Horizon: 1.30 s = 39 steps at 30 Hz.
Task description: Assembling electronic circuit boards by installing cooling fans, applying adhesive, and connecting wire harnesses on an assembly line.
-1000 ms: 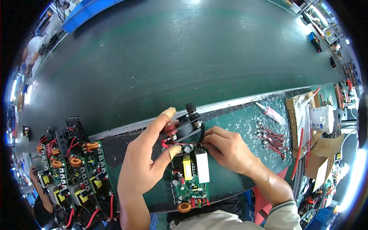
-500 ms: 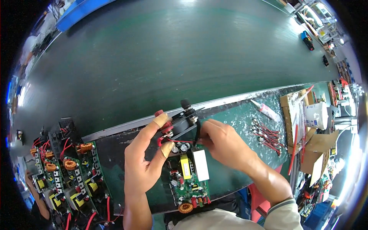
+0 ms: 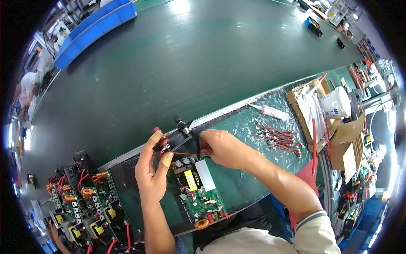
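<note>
My left hand (image 3: pixel 151 182), with covers on thumb and forefinger, grips a black end panel (image 3: pixel 176 143) by its red terminal post (image 3: pixel 164 142). A black terminal post (image 3: pixel 182 125) stands out from the panel's far side. At the panel's right, my right hand (image 3: pixel 224 148) is closed around a black cable (image 3: pixel 196 142); its fingertips are partly hidden. A thin red wire (image 3: pixel 184 153) runs between the hands. Just below them lies a green circuit board (image 3: pixel 207 199) with a yellow transformer (image 3: pixel 190 180), a white block (image 3: pixel 205 174) and a copper coil (image 3: pixel 201 224).
Several similar boards (image 3: pixel 91 203) stand at the left. To the right lie a bundle of red wires (image 3: pixel 281 140), a glue tube (image 3: pixel 272 112), a cardboard box (image 3: pixel 301 101) and a white bucket (image 3: pixel 337 103). A blue bin (image 3: pixel 93 31) sits on the far conveyor belt (image 3: pixel 190 63).
The whole view has shifted, bringing more of the blue bin into sight. My hands keep hold of the panel and cable; the board stays below them.
</note>
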Motion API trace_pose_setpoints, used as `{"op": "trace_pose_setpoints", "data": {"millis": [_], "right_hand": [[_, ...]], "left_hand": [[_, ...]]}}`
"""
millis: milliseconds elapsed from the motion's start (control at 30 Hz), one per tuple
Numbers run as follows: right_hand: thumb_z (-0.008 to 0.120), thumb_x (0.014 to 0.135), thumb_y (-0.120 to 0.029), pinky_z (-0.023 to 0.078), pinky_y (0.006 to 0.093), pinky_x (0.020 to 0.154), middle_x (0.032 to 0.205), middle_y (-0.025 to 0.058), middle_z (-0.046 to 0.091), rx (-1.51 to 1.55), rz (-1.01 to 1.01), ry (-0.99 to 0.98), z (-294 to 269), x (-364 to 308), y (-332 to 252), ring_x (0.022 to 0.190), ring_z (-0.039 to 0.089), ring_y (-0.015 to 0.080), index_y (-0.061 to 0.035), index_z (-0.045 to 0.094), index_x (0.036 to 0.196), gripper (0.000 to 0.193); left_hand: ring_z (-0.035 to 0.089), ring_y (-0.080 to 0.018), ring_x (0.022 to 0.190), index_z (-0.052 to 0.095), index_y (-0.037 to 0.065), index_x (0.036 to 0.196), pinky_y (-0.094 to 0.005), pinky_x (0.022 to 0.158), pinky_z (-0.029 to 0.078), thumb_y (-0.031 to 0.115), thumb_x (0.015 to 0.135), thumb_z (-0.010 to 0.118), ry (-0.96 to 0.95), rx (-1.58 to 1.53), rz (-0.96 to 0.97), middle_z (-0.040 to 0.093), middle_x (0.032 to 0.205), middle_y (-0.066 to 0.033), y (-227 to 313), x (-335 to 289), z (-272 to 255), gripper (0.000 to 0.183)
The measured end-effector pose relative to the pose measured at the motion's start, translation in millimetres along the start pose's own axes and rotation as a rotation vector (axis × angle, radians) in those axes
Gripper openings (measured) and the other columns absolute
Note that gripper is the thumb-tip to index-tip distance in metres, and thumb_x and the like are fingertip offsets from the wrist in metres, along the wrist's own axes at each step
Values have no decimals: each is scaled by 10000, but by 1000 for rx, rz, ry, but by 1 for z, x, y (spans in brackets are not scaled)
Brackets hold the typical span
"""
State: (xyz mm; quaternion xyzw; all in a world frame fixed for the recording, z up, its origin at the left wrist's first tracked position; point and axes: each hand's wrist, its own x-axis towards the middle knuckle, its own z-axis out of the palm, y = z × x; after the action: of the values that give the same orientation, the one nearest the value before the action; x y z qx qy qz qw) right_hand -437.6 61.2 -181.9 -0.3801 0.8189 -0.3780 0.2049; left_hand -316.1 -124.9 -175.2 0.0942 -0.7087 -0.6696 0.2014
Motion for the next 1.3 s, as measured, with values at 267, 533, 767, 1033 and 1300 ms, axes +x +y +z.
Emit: {"op": "trace_pose_setpoints", "data": {"millis": [267, 533, 767, 1033, 1300], "right_hand": [[663, 838, 3, 521, 361, 726, 862, 149, 645, 297, 37, 46, -1, -14, 11, 804, 654, 295, 10, 625, 996, 162], [685, 813, -18, 502, 397, 688, 887, 154, 597, 220, 73, 33, 0, -13, 3, 827, 626, 325, 16, 654, 872, 75], [673, 786, -37, 503, 418, 694, 844, 161, 609, 175, 134, 11, 6, 0, -1, 802, 628, 340, 12, 661, 821, 61], [617, 748, -65, 527, 439, 772, 861, 209, 676, 4, 291, -129, 0, 8, -7, 863, 664, 385, 1, 683, 816, 115], [727, 856, -203, 498, 403, 933, 1251, 152, 621, -89, 16, 539, -81, -49, 14, 1098, 611, 303, -80, 550, 1345, 534]], "left_hand": [[578, -252, 1184, 565, -48, 1270, -379, 1032, 440, -65, 876, 659, -15, 36, 19, 593, 1298, -203, 0, -10, -12, 405], [624, -324, 1108, 611, -4, 1103, -425, 967, 475, -58, 836, 689, -132, 240, 193, 640, 1199, -241, 8, -5, -16, 284], [606, -306, 1131, 599, -19, 1135, -406, 1006, 441, -57, 864, 659, -85, 116, 119, 623, 1214, -233, 7, -9, -11, 280], [556, -197, 1162, 542, -23, 1294, -343, 1042, 408, -37, 934, 595, -26, 28, 19, 583, 1296, -149, 3, 0, 6, 364], [439, -239, 1359, 378, 28, 1468, -404, 1150, 286, 41, 952, 598, 145, 257, 118, 474, 1454, -144, 28, -12, -5, 561]]}}
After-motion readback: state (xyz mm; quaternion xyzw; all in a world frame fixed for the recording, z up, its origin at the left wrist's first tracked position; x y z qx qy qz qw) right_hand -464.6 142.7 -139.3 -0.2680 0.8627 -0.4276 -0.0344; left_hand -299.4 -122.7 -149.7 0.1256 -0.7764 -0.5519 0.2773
